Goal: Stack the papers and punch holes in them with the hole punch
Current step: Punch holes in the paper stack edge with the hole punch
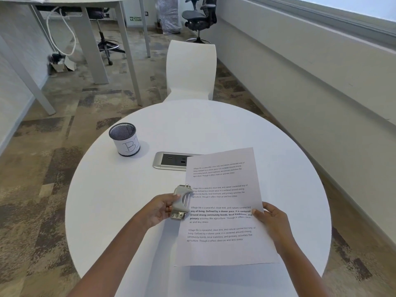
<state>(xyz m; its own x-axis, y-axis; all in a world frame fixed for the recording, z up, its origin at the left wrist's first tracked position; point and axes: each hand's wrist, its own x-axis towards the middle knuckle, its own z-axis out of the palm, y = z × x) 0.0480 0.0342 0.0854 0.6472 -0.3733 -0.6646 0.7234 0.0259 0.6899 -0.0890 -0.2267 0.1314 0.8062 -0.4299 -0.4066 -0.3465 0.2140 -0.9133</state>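
Beyond the left hand and further left, a black mesh pen cup with a white paper label stands well clear of the work. The left hand is wrapped around a small grey metal hole punch, whose slot sits over the left margin of the white printed papers. The papers span the gap between the two hands and are held just above the round white table, judging by the shadow; how many sheets there are cannot be told. The right hand pinches their right edge, thumb on top.

To punch well:
- Push the margin fully into the slot, so the paper edge meets the punch's back stop.
- Keep the right hand's pull gentle and level, so the sheets stay square.
- Squeeze firmly in one stroke.
- Resting the punch on the table would probably steady it.
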